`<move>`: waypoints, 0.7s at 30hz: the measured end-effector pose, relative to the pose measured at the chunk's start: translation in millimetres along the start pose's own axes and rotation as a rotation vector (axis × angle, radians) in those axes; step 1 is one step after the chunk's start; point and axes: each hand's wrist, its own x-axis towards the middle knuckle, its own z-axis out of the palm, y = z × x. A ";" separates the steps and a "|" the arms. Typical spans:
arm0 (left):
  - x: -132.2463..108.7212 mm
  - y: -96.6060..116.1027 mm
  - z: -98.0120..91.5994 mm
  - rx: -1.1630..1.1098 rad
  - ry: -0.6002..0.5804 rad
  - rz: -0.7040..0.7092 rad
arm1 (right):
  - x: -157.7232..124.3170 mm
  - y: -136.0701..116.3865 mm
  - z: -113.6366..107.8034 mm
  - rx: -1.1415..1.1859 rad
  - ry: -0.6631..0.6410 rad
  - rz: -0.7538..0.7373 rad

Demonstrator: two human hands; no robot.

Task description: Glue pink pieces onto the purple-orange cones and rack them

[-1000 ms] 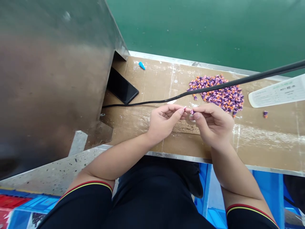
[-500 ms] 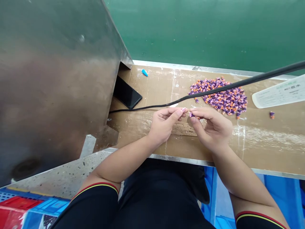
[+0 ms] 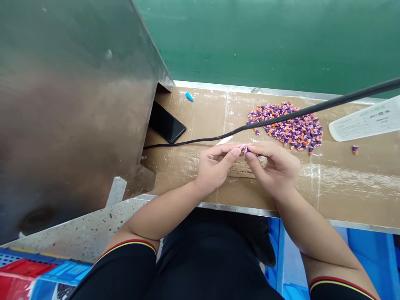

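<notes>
My left hand [image 3: 215, 164] and my right hand [image 3: 275, 164] meet over the cardboard-covered bench [image 3: 343, 183], fingertips pinched together. Between them sits a tiny purple piece [image 3: 246, 148], gripped by my right fingertips; my left fingers pinch a small pinkish bit against it. A pile of small purple and orange pieces [image 3: 286, 123] lies just beyond my right hand. A thin white sliver [image 3: 224, 140] lies on the bench beside my left fingers.
A black cable [image 3: 312, 110] crosses above the pile from the right down to the left. A black phone [image 3: 166, 123] lies under a big metal housing [image 3: 68, 104]. A blue cone-shaped bit [image 3: 189, 96], a white labelled tube [image 3: 364, 120] and one stray purple piece [image 3: 355, 149] rest on the bench.
My hands have drawn closer together, so the fingertips now touch around the small purple piece. The view shifted slightly.
</notes>
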 end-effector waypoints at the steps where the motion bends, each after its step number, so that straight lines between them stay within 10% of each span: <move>1: 0.0 0.4 0.0 0.002 -0.003 0.007 | 0.4 -0.4 0.4 -0.004 0.002 0.000; 21: -6.9 3.1 2.1 0.267 0.009 0.269 | -4.2 -8.4 4.9 -0.118 0.092 -0.055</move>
